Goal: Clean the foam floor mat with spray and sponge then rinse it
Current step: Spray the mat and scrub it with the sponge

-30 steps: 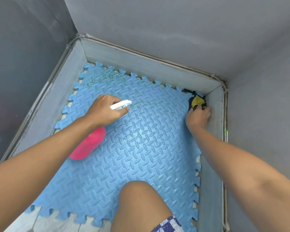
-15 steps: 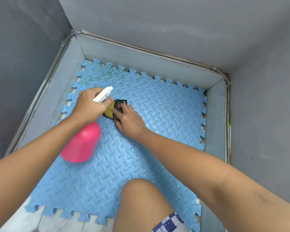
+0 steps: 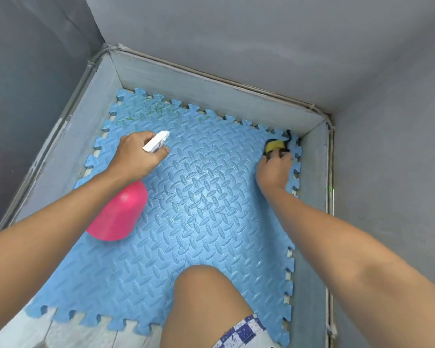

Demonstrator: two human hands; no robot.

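- Blue foam mat [image 3: 201, 222] flat on the floor in a grey walled corner; green smudges near its far left edge.
- Likely light, soft, bendy; ridged top probably slick once wet. Best lifted by a toothed edge.
- Left hand [image 3: 136, 156] clenched round the white trigger of a pink spray bottle [image 3: 118, 214], nozzle aimed at the mat.
- Right hand [image 3: 274, 172] pressing a yellow sponge [image 3: 274, 144] into the far right corner; squashy, held from above.
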